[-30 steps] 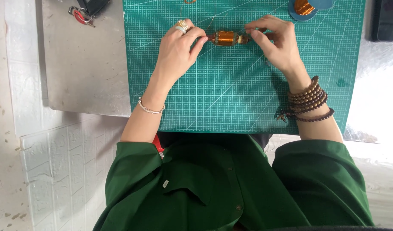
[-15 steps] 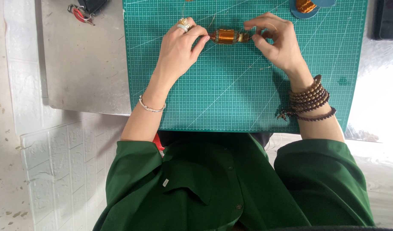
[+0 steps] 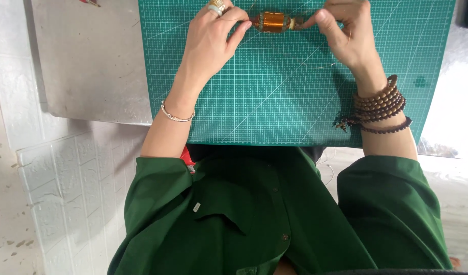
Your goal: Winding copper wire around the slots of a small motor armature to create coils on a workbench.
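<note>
1 copper coil (image 3: 275,21), far on 1 green mat (image 3: 274,97) | left hand (image 3: 209,40) grip clamped on coil's left end | right hand (image 3: 346,35) grip clamped on right end

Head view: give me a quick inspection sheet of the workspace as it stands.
Surface: green cutting mat with grid lines, lying on a grey metal sheet.
Job's things: copper wire coil, held over the mat's far edge.
Clutter: red item at the top edge, mostly cut off.
Grips: left hand pinches the coil's left end; right hand pinches its right end.
Cables: thin wire strand trailing across the mat.
Surroundings: white tiled floor; green sleeves, bead bracelets.
</note>
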